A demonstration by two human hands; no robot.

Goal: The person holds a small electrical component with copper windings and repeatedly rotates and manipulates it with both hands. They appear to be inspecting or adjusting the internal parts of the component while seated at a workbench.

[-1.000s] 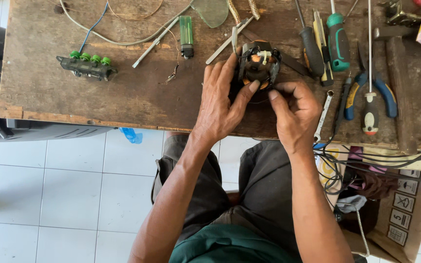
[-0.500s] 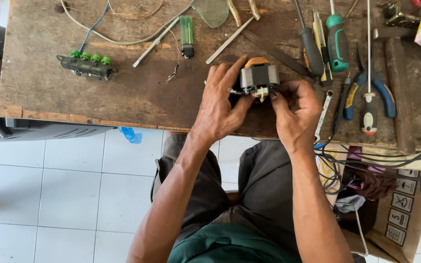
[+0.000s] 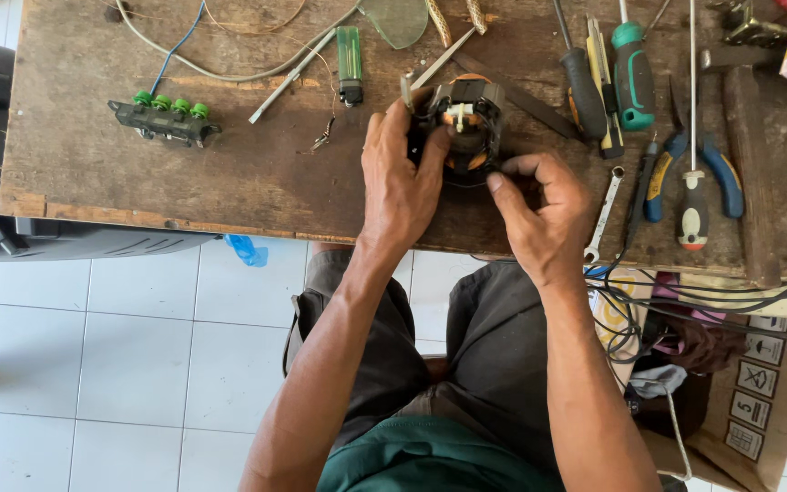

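1. Nearest the camera, the person sits with dark grey trousers (image 3: 494, 355) and bare forearms reaching up to the worn brown wooden workbench (image 3: 229, 173).
2. The right hand (image 3: 544, 214) rests at the bench's near edge, its fingers curled in; thumb and forefinger pinch at the lower right side of the small black electric motor stator with copper windings (image 3: 466, 123).
3. The left hand (image 3: 403, 178) lies flat against the stator's left side, fingers half closed around its body and holding it upright on the bench top.
4. Just right of the right hand lies a slim silver spanner (image 3: 605, 214), and beyond it blue-handled pliers (image 3: 721, 173).
5. Farther back stand a black-handled screwdriver (image 3: 583, 87) and a teal-handled screwdriver (image 3: 632, 77), side by side.
6. Left of the stator, well apart, sits a black terminal strip with green knobs (image 3: 168, 118); a green lighter (image 3: 350, 53) lies near the far edge.
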